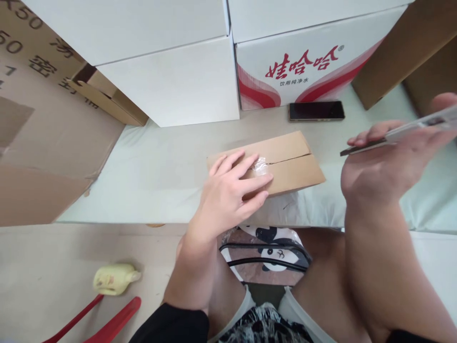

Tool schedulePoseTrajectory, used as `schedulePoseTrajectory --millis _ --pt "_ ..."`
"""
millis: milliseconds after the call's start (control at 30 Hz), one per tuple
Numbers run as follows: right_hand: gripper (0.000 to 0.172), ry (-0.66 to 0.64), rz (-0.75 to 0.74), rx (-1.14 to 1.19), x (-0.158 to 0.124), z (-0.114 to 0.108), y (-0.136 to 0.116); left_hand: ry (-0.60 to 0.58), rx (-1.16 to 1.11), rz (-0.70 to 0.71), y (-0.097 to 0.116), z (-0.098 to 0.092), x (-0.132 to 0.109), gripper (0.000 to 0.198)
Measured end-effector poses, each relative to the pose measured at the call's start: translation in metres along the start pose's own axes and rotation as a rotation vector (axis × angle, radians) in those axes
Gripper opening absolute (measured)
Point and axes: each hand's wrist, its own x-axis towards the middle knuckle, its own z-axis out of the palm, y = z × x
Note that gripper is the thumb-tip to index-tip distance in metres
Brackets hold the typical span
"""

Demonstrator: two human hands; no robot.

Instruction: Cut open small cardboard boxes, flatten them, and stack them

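Observation:
A small brown cardboard box lies on the pale green covered surface, its top seam running lengthwise. My left hand rests flat on its left half with fingers spread, over a piece of clear tape. The seam shows as a dark gap to the right of the tape. Raised to the right of the box and apart from it, my right hand grips what looks like a utility knife, with a light grey handle and a dark tip pointing left. Part of the handle runs out of view.
Behind the box lies a black phone, against a white carton with red lettering. More white cartons are stacked at the back. Large brown cartons stand left and right. A yellow bottle lies on the floor.

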Motion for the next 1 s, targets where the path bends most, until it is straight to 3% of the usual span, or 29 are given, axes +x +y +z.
schedulePoseTrajectory --millis 67,133,233,333,400,567,667,800,900,1000 --pt "0.029 -0.049 0.044 0.053 -0.003 0.006 -0.017 0.005 0.003 -0.004 0.000 0.001 -0.001 0.025" --pt "0.028 -0.088 0.062 0.038 -0.006 0.006 -0.028 0.010 0.010 0.001 0.000 0.002 -0.001 0.026" --pt "0.049 -0.161 0.048 -0.035 -0.012 0.005 -0.038 0.013 0.014 0.017 0.000 0.002 -0.001 0.029" --pt "0.067 -0.244 0.193 -0.106 -0.023 0.009 -0.042 0.015 0.009 0.015 -0.002 0.002 -0.002 0.029" --pt "0.062 -0.284 0.269 -0.097 -0.032 0.012 -0.046 0.017 0.004 0.014 -0.002 0.002 -0.002 0.028" --pt "0.010 -0.452 0.290 -0.184 -0.046 0.020 -0.060 0.037 0.008 0.028 -0.002 0.003 -0.003 0.029" --pt "0.002 -0.455 0.328 -0.296 -0.047 0.025 -0.063 0.044 0.012 0.027 0.000 0.003 -0.003 0.028" --pt "0.023 -0.422 0.311 -0.345 -0.046 0.030 -0.055 0.004 0.036 -0.001 0.004 0.000 -0.002 0.026" --pt "0.026 -0.406 0.280 -0.369 -0.049 0.032 -0.048 -0.017 0.039 -0.010 0.006 -0.002 -0.002 0.026" --pt "0.025 -0.521 0.223 -0.456 -0.053 0.035 -0.045 -0.027 0.020 -0.026 0.007 -0.003 -0.001 0.025"
